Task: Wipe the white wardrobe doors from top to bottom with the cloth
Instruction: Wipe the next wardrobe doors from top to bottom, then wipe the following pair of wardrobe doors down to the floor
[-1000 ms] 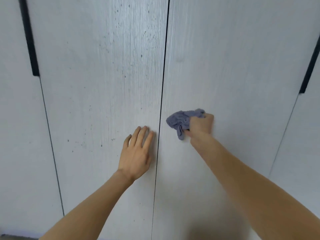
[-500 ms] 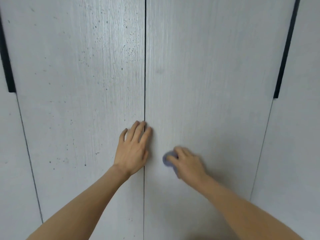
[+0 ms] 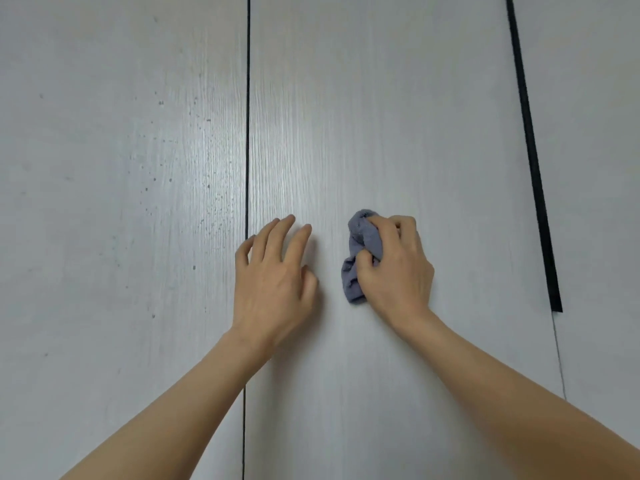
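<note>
Both hands have shifted since half a second ago: the left hand (image 3: 273, 278), which lay over the dark seam (image 3: 247, 133) between the doors, now sits wholly on the right-hand white wood-grain wardrobe door (image 3: 381, 116), just right of that seam, and the right hand (image 3: 394, 271) has come up from below it to draw level, its cloth showing again.

That right hand grips a crumpled blue-grey cloth (image 3: 360, 258), fingers and thumb curled round the bunch – a wad held this way probably gives a firm pad to press against the panel. The cloth bulges out to the left of the knuckles, touching the door, near but apart from the left hand's fingertips.

The left hand is open, fingers spread and slightly bent, tips on the door; it likely steadies the person and keeps the door from swinging under the rubbing.

Left of the left hand, the other white door (image 3: 121, 202) carries many small dark specks – judging by those, it still needs wiping. Right of the cloth hand runs a black strip handle (image 3: 535, 168).
</note>
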`<state>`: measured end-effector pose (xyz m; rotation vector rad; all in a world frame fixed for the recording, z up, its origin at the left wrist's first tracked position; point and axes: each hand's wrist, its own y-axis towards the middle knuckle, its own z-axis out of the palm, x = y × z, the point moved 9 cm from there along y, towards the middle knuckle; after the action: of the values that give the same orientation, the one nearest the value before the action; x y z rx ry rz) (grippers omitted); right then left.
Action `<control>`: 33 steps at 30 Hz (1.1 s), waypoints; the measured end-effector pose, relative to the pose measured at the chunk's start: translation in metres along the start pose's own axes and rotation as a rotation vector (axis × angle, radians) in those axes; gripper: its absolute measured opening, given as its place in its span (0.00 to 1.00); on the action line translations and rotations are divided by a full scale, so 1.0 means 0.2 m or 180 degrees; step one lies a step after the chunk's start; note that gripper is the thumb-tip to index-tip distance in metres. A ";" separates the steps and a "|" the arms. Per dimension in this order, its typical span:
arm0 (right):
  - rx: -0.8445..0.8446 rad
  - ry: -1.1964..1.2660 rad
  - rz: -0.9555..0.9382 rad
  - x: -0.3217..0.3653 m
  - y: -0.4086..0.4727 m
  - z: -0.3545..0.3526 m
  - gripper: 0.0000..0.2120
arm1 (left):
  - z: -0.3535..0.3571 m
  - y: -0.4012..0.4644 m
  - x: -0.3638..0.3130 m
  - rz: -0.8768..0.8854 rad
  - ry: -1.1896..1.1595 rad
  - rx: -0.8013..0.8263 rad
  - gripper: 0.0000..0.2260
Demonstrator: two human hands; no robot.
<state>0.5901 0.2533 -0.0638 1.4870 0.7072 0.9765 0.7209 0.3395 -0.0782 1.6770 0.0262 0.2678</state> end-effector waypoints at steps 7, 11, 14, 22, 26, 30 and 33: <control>-0.0672 0.0122 -0.0599 -0.03 0.31 -0.02 0.20 | 0.10 0.43 0.02 -0.0142 0.0130 -0.0771 0.22; -0.0512 -0.0093 -0.0962 -0.02 0.62 0.00 0.18 | 0.11 0.83 0.13 -0.0510 0.0205 -0.0673 0.21; -0.0483 -0.0267 -0.1052 0.01 1.02 0.00 0.17 | 0.07 1.22 0.20 -0.0568 0.0259 -0.0609 0.21; -0.0284 -0.0358 -0.1128 0.34 2.25 0.07 0.11 | -0.16 2.43 0.35 -0.0475 0.0256 -0.0566 0.22; -0.0084 -0.0490 -0.1231 0.51 2.77 0.13 0.13 | -0.20 2.88 0.47 -0.0390 0.0295 -0.0257 0.22; 0.0200 -0.0548 -0.1151 0.68 3.21 0.19 0.13 | -0.26 3.22 0.64 -0.0609 0.0286 0.0037 0.24; 0.0671 -0.0502 -0.1124 0.82 3.49 0.27 0.14 | -0.34 3.46 0.80 -0.0659 0.0226 0.0111 0.20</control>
<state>0.6467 0.2605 0.6529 1.5342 0.9409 0.5229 0.7660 0.3462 0.6345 1.6839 0.2573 0.1713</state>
